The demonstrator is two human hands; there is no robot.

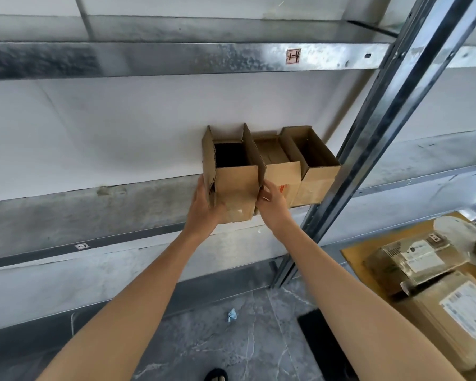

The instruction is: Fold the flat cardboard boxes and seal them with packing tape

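Both hands clasp one open cardboard box point(235, 188) from either side at the front edge of a metal shelf point(94, 149). The left hand point(204, 207) is spread wide, palm flat against the box's left wall and thumb wrapped under its front lower corner; the right hand point(272, 200) is half curled, fingertips pressing the right wall low down, in the narrow gap beside the next box. The box's top flaps stand upright and its inside is dark, so the bottom cannot be made out. Whether it rests fully on the shelf or juts over the front edge is hard to tell, since the hands cover its base. Two more open boxes stand to its right along the same edge: a middle box point(282, 174) (an orange mark shows on its front, partly hidden by the right hand) and a far box point(318, 178) touching the upright post point(368, 149). Wrapped parcels point(434, 279) lie at the lower right, cut off by the frame.
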